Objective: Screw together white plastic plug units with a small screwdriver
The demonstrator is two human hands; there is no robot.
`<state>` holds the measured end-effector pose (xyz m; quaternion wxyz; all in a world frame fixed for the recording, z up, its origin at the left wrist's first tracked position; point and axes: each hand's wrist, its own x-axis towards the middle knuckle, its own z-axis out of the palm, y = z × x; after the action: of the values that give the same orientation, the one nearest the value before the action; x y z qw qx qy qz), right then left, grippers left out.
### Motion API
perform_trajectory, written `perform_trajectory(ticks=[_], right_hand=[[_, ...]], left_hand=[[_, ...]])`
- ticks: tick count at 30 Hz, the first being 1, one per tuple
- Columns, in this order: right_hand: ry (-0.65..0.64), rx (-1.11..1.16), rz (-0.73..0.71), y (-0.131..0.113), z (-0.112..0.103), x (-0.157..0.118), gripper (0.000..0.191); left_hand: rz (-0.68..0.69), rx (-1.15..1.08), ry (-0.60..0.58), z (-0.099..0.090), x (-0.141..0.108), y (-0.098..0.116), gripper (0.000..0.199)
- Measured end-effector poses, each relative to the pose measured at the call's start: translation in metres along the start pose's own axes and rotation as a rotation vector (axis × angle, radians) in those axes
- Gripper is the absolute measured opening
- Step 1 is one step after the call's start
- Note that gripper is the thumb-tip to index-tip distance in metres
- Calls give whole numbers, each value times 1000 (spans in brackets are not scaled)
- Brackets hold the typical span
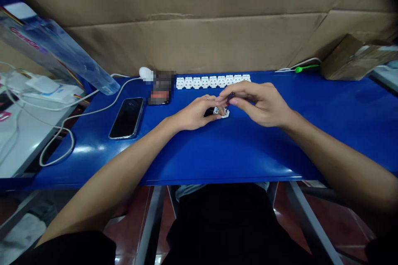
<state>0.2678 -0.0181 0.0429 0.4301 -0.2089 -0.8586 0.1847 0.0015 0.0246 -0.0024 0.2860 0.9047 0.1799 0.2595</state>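
Small purple-handled screwdriver [230, 98] pinched in the closed right hand [258, 103], tip at a white terminal block [222, 112] lying on the blue workbench [280, 153]; left hand [195, 114] curled against the block, grip unclear; more blocks [213, 82] lined up beyond.

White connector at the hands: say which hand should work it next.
Right, probably: the right hand pinches a purple-handled screwdriver over the white connector, while the left hand holds it from the side.

A white plastic connector [222, 112] (partly hidden) lies flat.
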Motion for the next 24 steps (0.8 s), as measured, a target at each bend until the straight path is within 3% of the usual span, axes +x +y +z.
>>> perform_trajectory(ticks=[5,10,13,18,20,24], right_hand=[[97,9,32,-6,0,2,19],[337,-78,137,-5,8,-3,19],[389,-114,115,-2,13,-3,23],[326,-118,27,3,13,-2,25],[248,-60,49,4,12,-2,21],[97,144,123,7,9,-4,32]], left_hand=[[-2,18,-14,-1,1,1,6],[-56,45,-24,-1,2,5,7],[-58,48,-24,-1,1,6,7],[-61,42,-24,-1,1,6,8],[-61,38,-17,-1,1,7,8],[-36,32,-11,-1,2,7,7]])
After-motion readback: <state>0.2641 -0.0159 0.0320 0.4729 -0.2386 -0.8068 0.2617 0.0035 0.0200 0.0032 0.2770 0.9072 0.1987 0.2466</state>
